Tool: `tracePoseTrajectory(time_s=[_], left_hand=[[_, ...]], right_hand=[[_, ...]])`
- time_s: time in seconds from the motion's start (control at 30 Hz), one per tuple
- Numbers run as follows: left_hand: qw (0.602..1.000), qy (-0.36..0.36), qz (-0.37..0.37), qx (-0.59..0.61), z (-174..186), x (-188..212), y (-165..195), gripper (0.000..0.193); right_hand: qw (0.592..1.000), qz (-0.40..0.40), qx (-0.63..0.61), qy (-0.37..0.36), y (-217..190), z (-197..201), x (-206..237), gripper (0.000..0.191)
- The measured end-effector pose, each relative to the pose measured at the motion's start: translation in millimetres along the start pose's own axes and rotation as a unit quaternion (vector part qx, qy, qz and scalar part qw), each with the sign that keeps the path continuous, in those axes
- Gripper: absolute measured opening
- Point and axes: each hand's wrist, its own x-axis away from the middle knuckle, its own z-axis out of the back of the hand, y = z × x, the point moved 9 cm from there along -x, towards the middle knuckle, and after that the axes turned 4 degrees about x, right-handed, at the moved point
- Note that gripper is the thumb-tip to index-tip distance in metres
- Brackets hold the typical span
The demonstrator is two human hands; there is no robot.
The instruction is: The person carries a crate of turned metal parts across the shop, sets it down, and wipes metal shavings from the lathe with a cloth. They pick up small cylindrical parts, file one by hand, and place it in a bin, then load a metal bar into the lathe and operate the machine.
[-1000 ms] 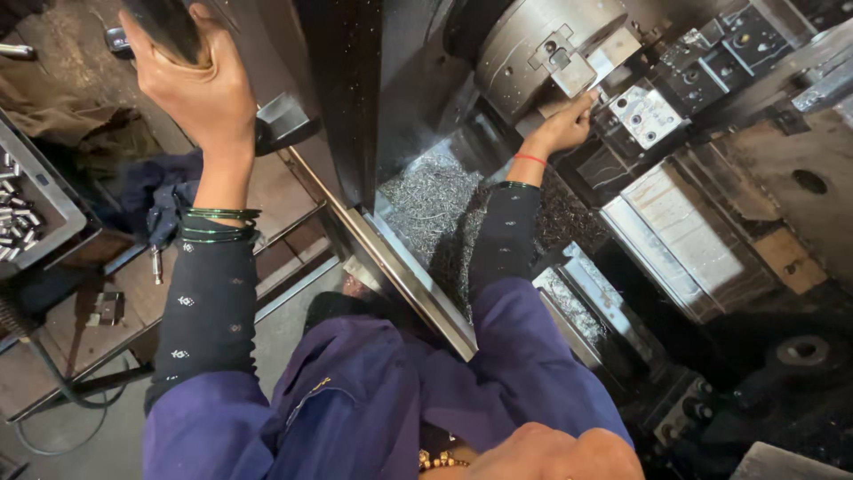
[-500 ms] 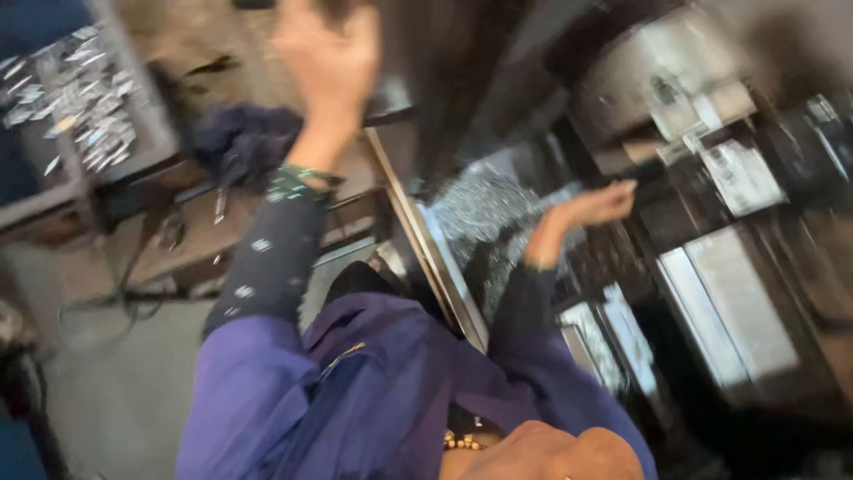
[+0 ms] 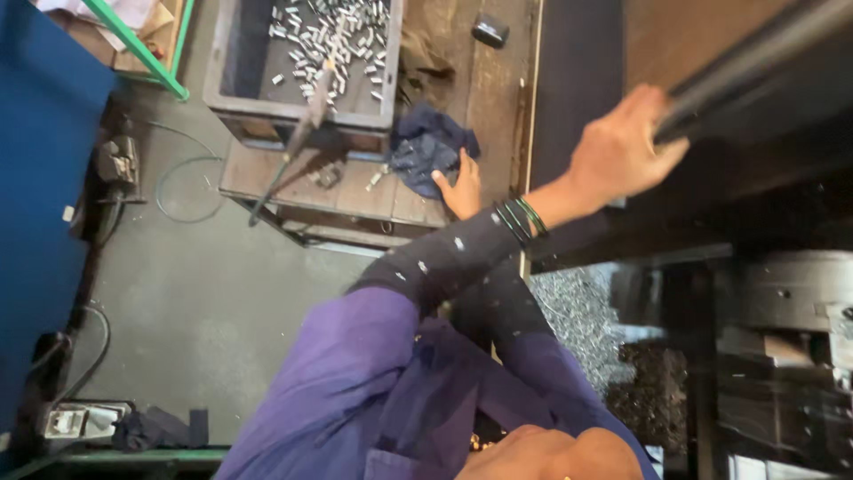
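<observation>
My left hand [image 3: 622, 151], with green bangles at the wrist, is shut on a dark door bar [image 3: 755, 62] of the machine at the upper right. My right hand [image 3: 462, 188] reaches under that arm to the wooden bench [image 3: 355, 191]. Its fingers lie flat against the edge of a crumpled dark blue cloth [image 3: 426, 142]; I see no grip on it. Behind the cloth stands a grey metal tray [image 3: 231, 89] holding several small silver cylinders [image 3: 338, 36]. My purple clothing fills the lower middle.
A heap of metal shavings [image 3: 577, 311] lies inside the machine at lower right. A blue panel [image 3: 35, 178] stands at the left, with cables [image 3: 178, 187] on the grey floor beside it. A green frame rail [image 3: 142, 49] and a small black object [image 3: 490, 31] are at the top.
My view has swung from the machine's inside to the bench. My right hand left the machine's chuck area and came over to the blue cloth. My left hand stays on the door bar.
</observation>
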Motion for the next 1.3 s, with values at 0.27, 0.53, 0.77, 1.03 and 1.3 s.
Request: tracePoseTrajectory(time_s=[0.27,0.53,0.77,1.03,1.3], left_hand=[[0.999,-0.044,-0.002,0.032,4.2,3.9,5.0,0.031],[0.995,-0.066,-0.009,0.081,8.7,6.9,8.7,0.032],[0.993,-0.08,-0.006,0.091,2.2,10.9,5.1,0.039],[0.994,-0.068,-0.025,0.084,6.4,11.2,10.0,0.044],[0.989,-0.059,-0.061,0.119,16.6,19.4,10.7,0.043]], right_hand=[[0.882,-0.157,0.37,-0.246,-26.7,56.7,69.0,0.025],[0.668,-0.184,0.567,-0.446,-35.3,47.7,139.5,0.033],[0.834,-0.38,0.347,-0.202,-61.1,107.3,147.6,0.012],[0.856,-0.43,0.276,-0.077,-38.3,89.1,164.8,0.016],[0.785,-0.322,-0.319,0.423,368.4,19.5,154.7,0.015]])
